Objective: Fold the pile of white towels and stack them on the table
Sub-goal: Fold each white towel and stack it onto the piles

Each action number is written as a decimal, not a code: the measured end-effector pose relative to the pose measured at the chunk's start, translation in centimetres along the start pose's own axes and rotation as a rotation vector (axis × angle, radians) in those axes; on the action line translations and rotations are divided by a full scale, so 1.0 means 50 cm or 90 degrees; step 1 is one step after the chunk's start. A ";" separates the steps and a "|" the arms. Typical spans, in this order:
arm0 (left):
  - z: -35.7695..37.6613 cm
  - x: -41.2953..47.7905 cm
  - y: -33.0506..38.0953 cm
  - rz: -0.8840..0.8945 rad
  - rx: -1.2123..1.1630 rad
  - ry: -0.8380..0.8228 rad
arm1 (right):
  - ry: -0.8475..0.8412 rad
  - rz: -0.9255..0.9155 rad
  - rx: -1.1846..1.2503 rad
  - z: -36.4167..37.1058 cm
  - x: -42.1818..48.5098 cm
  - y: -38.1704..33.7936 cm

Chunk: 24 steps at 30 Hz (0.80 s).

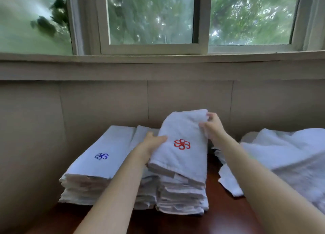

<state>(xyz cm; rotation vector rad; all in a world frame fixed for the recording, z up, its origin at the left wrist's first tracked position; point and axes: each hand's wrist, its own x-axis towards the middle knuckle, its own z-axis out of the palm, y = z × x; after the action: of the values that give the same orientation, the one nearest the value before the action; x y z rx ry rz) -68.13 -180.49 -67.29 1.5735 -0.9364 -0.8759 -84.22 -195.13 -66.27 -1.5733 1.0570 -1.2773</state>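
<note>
A folded white towel with a red flower emblem sits tilted on top of the right stack of folded towels. My left hand grips its left edge, thumb on top. My right hand pinches its far right corner. A second stack of folded towels, topped by one with a blue emblem, stands to the left, touching the first. A loose pile of unfolded white towels lies on the right of the dark wooden table.
A beige wall runs close behind the stacks, with a window sill above it. Bare dark tabletop shows in front of the stacks and between them and the loose pile.
</note>
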 end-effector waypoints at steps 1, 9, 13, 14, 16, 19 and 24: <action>0.006 0.026 -0.026 -0.050 0.074 -0.007 | -0.063 0.133 0.024 0.029 0.006 0.057; 0.043 0.086 -0.118 0.002 0.398 0.031 | -0.105 0.263 0.033 0.067 0.001 0.224; 0.078 0.067 -0.110 0.027 0.696 0.055 | -0.124 0.250 -0.083 0.060 0.011 0.207; 0.086 0.063 -0.106 0.022 0.798 0.066 | -0.133 0.250 -0.126 0.064 0.014 0.203; 0.096 0.065 -0.093 0.029 0.982 0.075 | -0.137 0.209 -0.285 0.078 0.012 0.187; 0.083 0.087 -0.071 0.138 1.028 0.068 | -0.130 0.059 -0.589 0.112 0.012 0.160; 0.043 0.127 -0.148 0.188 0.864 -0.074 | -0.307 -0.182 -0.709 0.219 0.058 0.145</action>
<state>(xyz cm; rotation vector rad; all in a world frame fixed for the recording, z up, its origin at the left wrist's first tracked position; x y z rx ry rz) -66.40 -186.10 -75.40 2.3605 -2.0059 0.0025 -73.83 -199.05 -73.82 -2.7505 1.3172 -0.3304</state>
